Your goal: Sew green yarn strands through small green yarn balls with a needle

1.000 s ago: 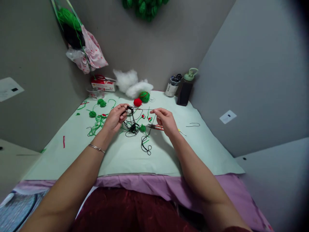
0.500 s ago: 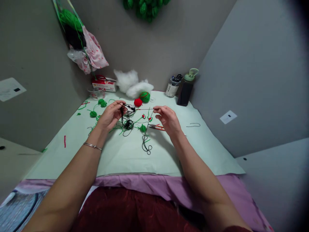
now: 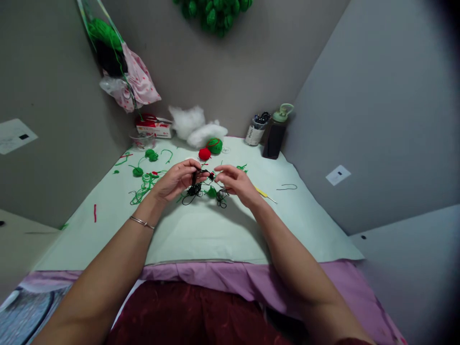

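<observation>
Black yarn (image 3: pixel 194 189) hangs in a tangle from my left hand (image 3: pixel 177 180), whose fingers are closed on its upper strands. My right hand (image 3: pixel 235 183) is just to the right, its fingers bent around a black strand that runs down to a looped bunch (image 3: pixel 222 197). Between the two hands is a small dark knotted part of the yarn. A small green ball (image 3: pixel 212 192) lies on the table under the gap between my hands. The fingertips of my right hand partly hide the strand.
On the pale table (image 3: pixel 208 239) are a red ball (image 3: pixel 204 154), a green ball (image 3: pixel 214 145), white stuffing (image 3: pixel 190 123), green yarn scraps (image 3: pixel 143 188) and a yellow-handled hook (image 3: pixel 261 192). A bottle (image 3: pixel 275 136) and pen cup (image 3: pixel 254 132) stand at the back.
My hands have come closer together, and the strand stretched between them is no longer taut. The looped black bunch has risen toward my right hand, which now covers the scissors.
</observation>
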Tool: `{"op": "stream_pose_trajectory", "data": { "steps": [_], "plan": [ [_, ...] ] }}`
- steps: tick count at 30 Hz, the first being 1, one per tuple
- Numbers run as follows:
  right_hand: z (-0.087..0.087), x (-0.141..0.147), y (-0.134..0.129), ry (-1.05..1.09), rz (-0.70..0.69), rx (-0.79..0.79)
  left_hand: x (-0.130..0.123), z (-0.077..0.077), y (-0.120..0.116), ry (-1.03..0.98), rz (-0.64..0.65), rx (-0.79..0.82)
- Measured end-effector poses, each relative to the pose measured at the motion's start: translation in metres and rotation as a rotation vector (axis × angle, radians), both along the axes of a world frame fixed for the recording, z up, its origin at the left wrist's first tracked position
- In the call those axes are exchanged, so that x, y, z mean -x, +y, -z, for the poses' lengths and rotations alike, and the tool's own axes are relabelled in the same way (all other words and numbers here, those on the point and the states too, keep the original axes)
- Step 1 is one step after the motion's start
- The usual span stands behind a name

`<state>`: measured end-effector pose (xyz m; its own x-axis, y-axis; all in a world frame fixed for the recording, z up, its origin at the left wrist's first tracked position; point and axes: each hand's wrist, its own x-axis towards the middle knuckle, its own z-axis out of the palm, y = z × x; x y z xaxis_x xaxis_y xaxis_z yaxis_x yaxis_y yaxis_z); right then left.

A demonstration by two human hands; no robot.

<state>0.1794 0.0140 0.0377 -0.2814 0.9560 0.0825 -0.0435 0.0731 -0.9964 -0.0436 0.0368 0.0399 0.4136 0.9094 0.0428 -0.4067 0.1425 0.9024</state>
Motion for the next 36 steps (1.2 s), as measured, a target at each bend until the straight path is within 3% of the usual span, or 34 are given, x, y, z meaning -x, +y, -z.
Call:
{"op": "stream_pose_trajectory", "data": {
  "steps": [4, 8, 10, 12, 16, 19, 22, 30, 36],
  "plan": [
    [0.009, 0.009, -0.003, -0.17, -0.059, -0.097, -0.004, 0.004, 0.002, 0.027, -0.021, -0.021],
    [0.017, 0.007, 0.002, -0.159, -0.075, -0.054, -0.01, 0.013, 0.009, 0.104, -0.319, -0.04],
    [0.02, 0.005, 0.004, -0.144, -0.08, -0.037, -0.013, 0.017, 0.01, 0.119, -0.406, -0.07],
    [0.022, 0.005, 0.006, -0.148, -0.071, -0.048, -0.015, 0.02, 0.01, 0.158, -0.359, -0.123],
    [0.024, 0.007, 0.006, -0.167, -0.025, -0.093, -0.02, 0.025, 0.005, 0.361, -0.138, -0.237],
    [0.022, 0.009, 0.005, -0.146, 0.03, -0.094, -0.024, 0.027, 0.001, 0.376, -0.05, -0.261],
    [0.019, 0.011, 0.005, -0.113, 0.011, -0.058, -0.024, 0.025, -0.001, 0.292, -0.081, -0.241],
    [0.021, 0.012, 0.007, -0.128, 0.006, -0.046, -0.012, 0.013, 0.006, -0.098, -0.197, 0.024],
    [0.02, 0.009, 0.005, -0.068, 0.013, -0.084, -0.014, 0.012, 0.004, -0.076, -0.219, 0.035]
  ]
}}
